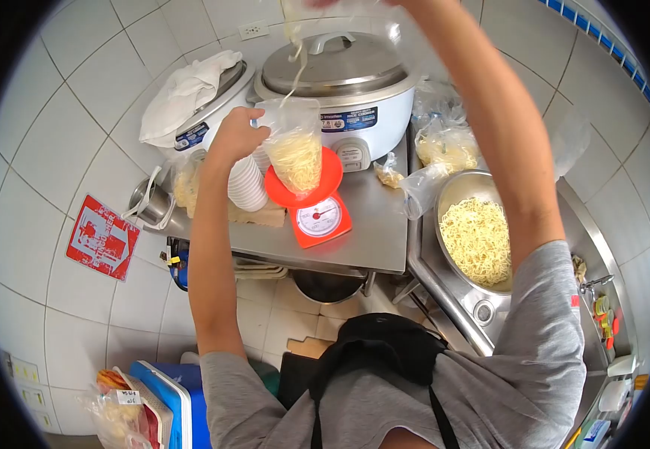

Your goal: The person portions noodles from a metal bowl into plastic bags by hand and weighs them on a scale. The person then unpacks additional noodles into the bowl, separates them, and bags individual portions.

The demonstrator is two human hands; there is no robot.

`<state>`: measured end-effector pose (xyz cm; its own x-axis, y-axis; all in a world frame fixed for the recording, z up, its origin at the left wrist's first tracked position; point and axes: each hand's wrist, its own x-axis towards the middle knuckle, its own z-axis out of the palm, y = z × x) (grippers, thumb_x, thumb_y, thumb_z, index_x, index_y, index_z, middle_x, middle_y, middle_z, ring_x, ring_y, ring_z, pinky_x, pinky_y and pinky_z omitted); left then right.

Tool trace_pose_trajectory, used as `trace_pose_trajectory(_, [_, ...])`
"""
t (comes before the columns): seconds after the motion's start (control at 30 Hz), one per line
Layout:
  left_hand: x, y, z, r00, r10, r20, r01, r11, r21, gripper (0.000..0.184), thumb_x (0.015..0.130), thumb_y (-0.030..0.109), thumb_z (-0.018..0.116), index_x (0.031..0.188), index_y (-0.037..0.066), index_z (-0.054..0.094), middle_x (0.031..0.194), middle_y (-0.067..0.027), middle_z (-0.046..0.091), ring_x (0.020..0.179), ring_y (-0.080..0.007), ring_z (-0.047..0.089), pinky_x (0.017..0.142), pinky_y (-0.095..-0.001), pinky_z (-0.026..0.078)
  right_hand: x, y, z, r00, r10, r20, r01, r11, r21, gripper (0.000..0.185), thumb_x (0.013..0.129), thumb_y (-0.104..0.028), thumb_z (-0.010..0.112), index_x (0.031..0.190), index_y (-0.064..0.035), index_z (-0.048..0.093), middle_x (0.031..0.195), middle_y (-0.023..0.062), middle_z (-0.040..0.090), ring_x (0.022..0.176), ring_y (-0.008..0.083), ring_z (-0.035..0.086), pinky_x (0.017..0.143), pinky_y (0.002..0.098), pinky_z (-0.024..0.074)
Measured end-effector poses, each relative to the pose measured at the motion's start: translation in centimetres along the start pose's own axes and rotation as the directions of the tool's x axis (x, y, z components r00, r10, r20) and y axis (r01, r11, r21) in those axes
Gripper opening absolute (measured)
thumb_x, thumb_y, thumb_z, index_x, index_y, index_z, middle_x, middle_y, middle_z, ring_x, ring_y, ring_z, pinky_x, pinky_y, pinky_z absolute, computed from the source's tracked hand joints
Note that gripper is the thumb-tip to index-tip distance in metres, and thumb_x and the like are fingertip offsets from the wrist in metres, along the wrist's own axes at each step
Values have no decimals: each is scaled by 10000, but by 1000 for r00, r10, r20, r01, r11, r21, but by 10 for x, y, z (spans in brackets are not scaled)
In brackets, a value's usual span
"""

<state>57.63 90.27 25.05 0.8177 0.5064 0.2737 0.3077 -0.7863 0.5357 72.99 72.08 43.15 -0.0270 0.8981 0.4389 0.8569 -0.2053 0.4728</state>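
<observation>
One clear bag [289, 114] of noodles [299, 159] on the red scale [324, 232].
It stands roughly upright on the scale's pan [275, 191], left hand [240, 136] pinching its rim; above the scale, the right hand [332, 3] is blurred and cut off, its grip impossible to tell. Likely light, limp and slick, with soft, breakable strands inside: best held by the rim.

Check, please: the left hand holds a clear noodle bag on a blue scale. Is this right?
Not the colour: the head view shows a red scale. The left hand does hold the clear noodle bag on it.
</observation>
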Motion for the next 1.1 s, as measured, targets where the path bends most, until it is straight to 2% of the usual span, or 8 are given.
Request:
trace_pose_trajectory(0.1, [-1, -1, 0, 999, 45, -19, -46, 998, -51, 520, 644, 126, 590, 1106, -95, 499, 869, -164, 607, 658, -160, 574, 593, -276, 444, 29, -26, 65, 972, -150, 181, 57, 896, 441, 254, 692, -212, 602, 857, -19, 611, 614, 84, 574, 506, 157, 523, 442, 294, 428])
trace_pose_trajectory(0.3, [0, -1, -1, 998, 57, -19, -58, 992, -112, 562, 645, 139, 593, 1156, -67, 477, 807, -138, 614, 628, -120, 546, 576, -249, 431, 19, -60, 106, 988, -79, 133, 36, 953, 301, 269, 707, -274, 561, 834, -47, 627, 619, 51, 603, 560, 111, 573, 550, 270, 459])
trace_pose_trajectory(0.53, [-37, 10, -14, 987, 67, -147, -64, 998, 22, 492, 780, 302, 614, 1179, 39, 495, 1154, -167, 491, 785, -180, 574, 760, -263, 430, -162, -17, 110, 814, 417, 405, -580, 627, 520, 249, 768, -254, 528, 644, -48, 596, 501, 48, 543, 430, 116, 511, 437, 264, 414])
trace_pose_trajectory(0.6, [-48, 2, -21, 976, 104, -192, -113, 993, -41, 519, 771, 361, 606, 1175, 52, 501, 1193, -189, 445, 830, -213, 579, 765, -295, 442, -257, 7, 179, 875, -27, 484, 53, 998, -41, 290, 777, -298, 530, 735, -20, 601, 711, 134, 613, 622, 217, 590, 540, 344, 447])
trace_pose_trajectory(0.67, [-58, 7, -28, 975, 86, -205, -111, 987, -114, 528, 780, 393, 592, 1173, 51, 500, 1207, -197, 429, 849, -227, 576, 756, -301, 451, -362, -7, 241, 392, 472, 790, -817, 573, 63, 372, 763, -357, 559, 820, 9, 600, 836, 195, 595, 774, 308, 579, 653, 405, 447])
trace_pose_trajectory(0.7, [-57, 7, -28, 973, 99, -210, -125, 986, -114, 525, 781, 388, 592, 1174, 51, 499, 1205, -194, 432, 856, -225, 574, 758, -301, 450, -397, -34, 230, 422, 473, 774, -731, 682, -18, 429, 718, -391, 605, 901, -3, 608, 913, 194, 598, 845, 294, 588, 710, 390, 458])
trace_pose_trajectory(0.73, [-57, 6, -30, 970, 111, -215, -137, 984, -112, 522, 783, 383, 593, 1175, 51, 498, 1202, -191, 435, 862, -223, 572, 760, -302, 449, -390, -57, 212, 117, 386, 915, -701, 685, -199, 451, 710, -400, 599, 973, -33, 602, 1013, 166, 587, 914, 288, 579, 782, 378, 462])
trace_pose_trajectory(1.1, [-49, 44, -22, 974, 85, -212, -119, 981, -153, 478, 797, 318, 596, 1179, 49, 496, 1182, -167, 464, 903, -218, 558, 787, -310, 435, -458, -86, 263, 353, 477, 805, -747, 662, -64, 384, 701, -379, 599, 757, 0, 612, 746, 186, 602, 705, 295, 603, 632, 371, 479])
